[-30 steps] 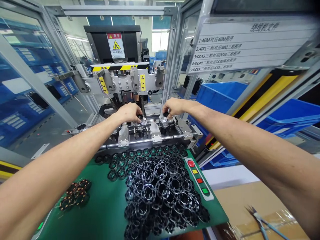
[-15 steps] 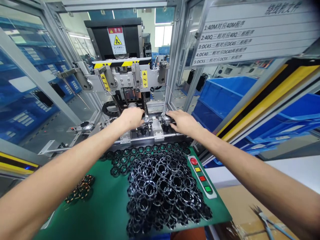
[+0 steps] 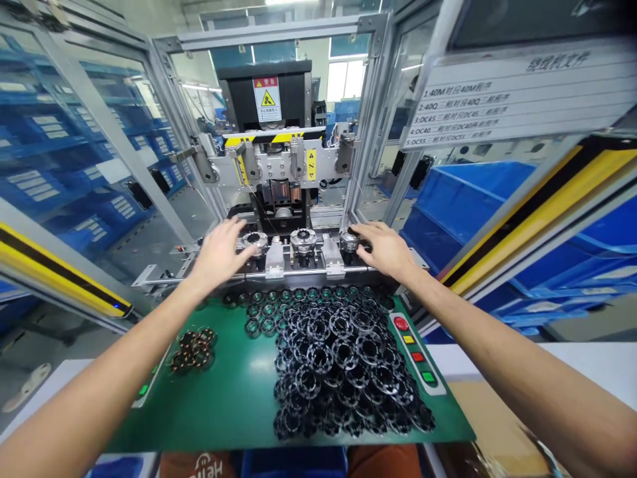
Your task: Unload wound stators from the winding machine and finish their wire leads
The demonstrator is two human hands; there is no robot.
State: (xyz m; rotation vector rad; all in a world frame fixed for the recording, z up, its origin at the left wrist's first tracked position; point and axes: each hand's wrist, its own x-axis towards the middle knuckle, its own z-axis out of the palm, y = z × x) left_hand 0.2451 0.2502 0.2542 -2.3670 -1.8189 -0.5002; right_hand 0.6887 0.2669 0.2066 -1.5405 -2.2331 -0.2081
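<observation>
My left hand (image 3: 223, 251) is open, thumb and fingers spread, beside the left round metal winding fixture (image 3: 255, 243). Whether it touches the fixture I cannot tell. Across the bar, my right hand (image 3: 385, 251) has its fingertips over the right round fixture (image 3: 350, 239) and its thumb at the near side, closed about it. Between the hands, the middle fixture (image 3: 303, 238) stands uncovered, with a dark ring-shaped core in its top. A large heap of black stator cores (image 3: 331, 358) lies below on the green work surface (image 3: 233, 392).
Copper-wound stators (image 3: 193, 350) lie in a small pile at the left. A button panel (image 3: 417, 355) is at the right edge of the surface. The winding machine head (image 3: 279, 162) with warning labels hangs behind the fixtures. Yellow-black guards (image 3: 532, 206) and blue bins (image 3: 462, 192) stand at the right.
My left hand has moved left from the middle fixture to the left one, its fingers now spread. The right hand stays at the right fixture. The camera view has shifted.
</observation>
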